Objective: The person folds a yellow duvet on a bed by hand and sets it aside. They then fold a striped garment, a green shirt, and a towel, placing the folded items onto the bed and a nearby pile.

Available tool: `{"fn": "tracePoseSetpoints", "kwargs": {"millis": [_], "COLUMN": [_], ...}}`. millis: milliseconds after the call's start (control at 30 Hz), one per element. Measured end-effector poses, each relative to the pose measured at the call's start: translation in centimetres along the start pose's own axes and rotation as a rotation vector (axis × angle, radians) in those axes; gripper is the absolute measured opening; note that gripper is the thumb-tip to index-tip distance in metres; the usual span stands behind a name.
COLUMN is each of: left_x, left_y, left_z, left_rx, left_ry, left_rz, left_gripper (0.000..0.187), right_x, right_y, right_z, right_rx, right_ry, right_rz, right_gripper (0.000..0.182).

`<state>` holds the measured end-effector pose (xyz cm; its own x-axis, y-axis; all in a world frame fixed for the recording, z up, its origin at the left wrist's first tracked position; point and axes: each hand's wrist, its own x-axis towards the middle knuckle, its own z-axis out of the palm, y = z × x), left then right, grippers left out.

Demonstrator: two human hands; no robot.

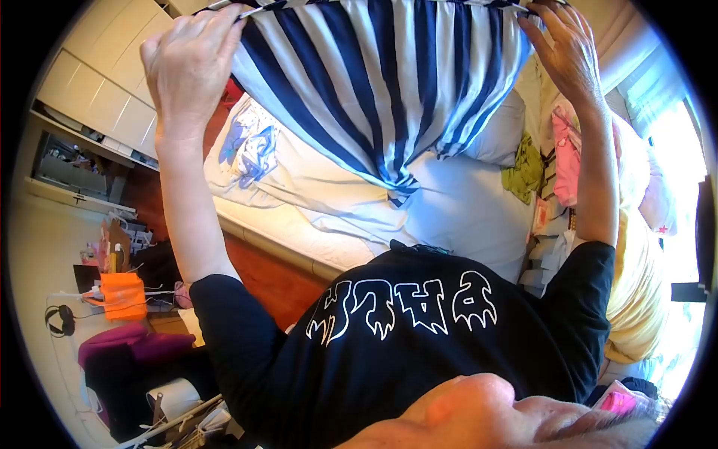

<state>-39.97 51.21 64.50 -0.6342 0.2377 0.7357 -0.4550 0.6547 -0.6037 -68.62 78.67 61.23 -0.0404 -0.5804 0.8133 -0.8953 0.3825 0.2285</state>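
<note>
A navy-and-white striped piece of cloth (389, 75) hangs stretched between my raised hands, gathered in folds along its top edge, possibly a garment. Its lower part narrows to a bunched end over the bed. My left hand (191, 67) is closed on the top left corner, thumb and fingers pinched together. At the top right corner, my right hand (568, 49) grips the same edge, its fingertips partly cut off by the frame. Beneath the cloth is a bed with a white sheet (314, 202), and a blue-patterned cloth (253, 153) lies on its left part.
A grey pillow (501, 131) and a green cloth (523, 168) are at the bed's right side. Pink cloth (566, 153) and yellow fabric (636, 284) hang farther right by the bright window. White cabinets (108, 82) and an orange box (123, 295) stand left.
</note>
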Motion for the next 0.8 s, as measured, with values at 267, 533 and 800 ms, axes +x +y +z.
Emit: {"fn": "tracePoseSetpoints", "kwargs": {"millis": [267,533,800], "left_x": [-3.7,-12.3,-3.7], "left_y": [7.2,11.5,-0.2], "left_z": [2.7,8.1,5.6], "left_rx": [-0.731,-0.720,-0.185], "left_ry": [-0.267,-0.514,-0.003], "left_rz": [0.256,0.198,-0.064], "left_gripper": [0.010,0.013,0.022], "right_x": [-2.9,-6.5,-4.4], "right_y": [-0.6,3.2,3.1], "right_z": [3.5,4.1,-0.7], "right_rx": [1.056,1.094,0.154], "right_ry": [-0.421,-0.689,-0.038], "right_rz": [0.199,0.028,-0.043], "right_gripper": [0.013,0.012,0.018]}}
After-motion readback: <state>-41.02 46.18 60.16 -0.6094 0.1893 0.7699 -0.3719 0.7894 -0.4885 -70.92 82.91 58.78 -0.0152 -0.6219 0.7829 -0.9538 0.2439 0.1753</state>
